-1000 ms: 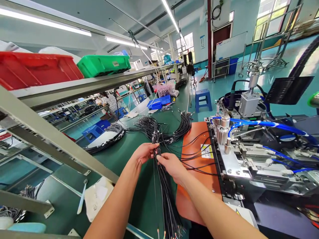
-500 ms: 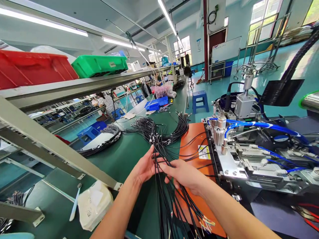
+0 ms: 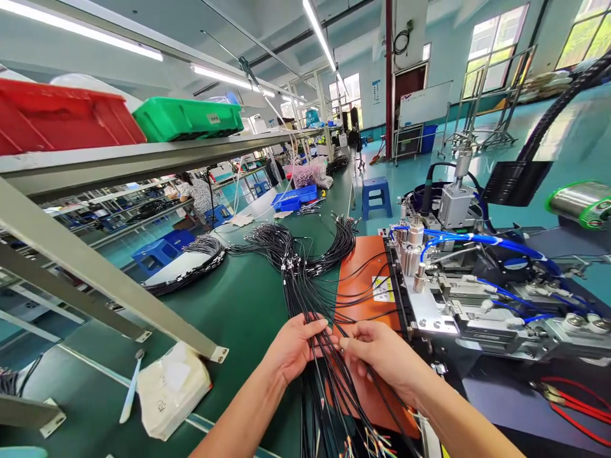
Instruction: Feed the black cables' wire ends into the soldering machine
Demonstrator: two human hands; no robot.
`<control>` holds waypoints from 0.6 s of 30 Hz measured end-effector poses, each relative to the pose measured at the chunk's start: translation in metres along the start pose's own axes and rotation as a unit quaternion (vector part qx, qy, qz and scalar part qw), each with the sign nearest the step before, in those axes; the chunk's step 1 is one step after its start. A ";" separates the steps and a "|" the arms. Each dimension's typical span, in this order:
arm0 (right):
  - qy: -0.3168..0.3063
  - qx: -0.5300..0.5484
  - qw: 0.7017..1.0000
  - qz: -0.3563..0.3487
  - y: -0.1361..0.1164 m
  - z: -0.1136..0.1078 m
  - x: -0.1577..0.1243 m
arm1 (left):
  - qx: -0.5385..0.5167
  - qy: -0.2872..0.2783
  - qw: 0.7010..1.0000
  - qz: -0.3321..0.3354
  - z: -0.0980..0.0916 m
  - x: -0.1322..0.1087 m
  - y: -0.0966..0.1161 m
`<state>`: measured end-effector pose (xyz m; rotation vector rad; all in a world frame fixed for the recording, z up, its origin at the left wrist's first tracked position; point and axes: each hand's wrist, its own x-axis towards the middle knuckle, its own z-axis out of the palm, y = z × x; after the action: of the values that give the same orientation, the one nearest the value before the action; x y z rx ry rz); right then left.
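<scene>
A bundle of thin black cables (image 3: 305, 296) runs toward me over the green table, fanning out to stripped ends with coloured wires (image 3: 372, 439). My left hand (image 3: 293, 350) is closed around several of these cables, thumb on top and fingers beneath. Just to its right, my right hand (image 3: 382, 350) has thumb and forefinger pinched together beside the bundle. A black cable comes out below that hand; a tiny shiny spot shows at its fingertips. Behind the hands, more coiled cables (image 3: 334, 245) lie with white tags. Under the bundle's right side is an orange mat (image 3: 358, 270).
A metal machine (image 3: 443, 286) with blue air tubes stands close on the right. At left, a slanted shelf post (image 3: 105, 273) rises near a white packet (image 3: 174, 388) and a blue-handled brush (image 3: 131, 388). Another cable coil (image 3: 200, 264) lies farther left. Red-handled pliers (image 3: 558, 394) rest lower right.
Both hands have moved lower along the cables, toward me. The right hand has shifted rightward, off the middle of the bundle. The camera view has turned slightly to the right.
</scene>
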<state>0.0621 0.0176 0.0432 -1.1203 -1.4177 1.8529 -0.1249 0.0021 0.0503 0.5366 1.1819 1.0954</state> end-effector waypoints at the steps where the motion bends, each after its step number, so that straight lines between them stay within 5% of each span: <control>1: -0.003 0.000 1.000 -0.001 0.000 0.000 -0.005 | -0.005 -0.002 1.000 0.001 0.000 -0.002 0.000; 18: -0.079 -0.015 0.997 -0.014 0.020 -0.002 -0.037 | -0.013 0.059 0.998 -0.004 0.006 -0.015 -0.007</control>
<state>0.0832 -0.0173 0.0345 -0.9825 -1.5441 1.9426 -0.1161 -0.0134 0.0535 0.4515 1.2693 1.1469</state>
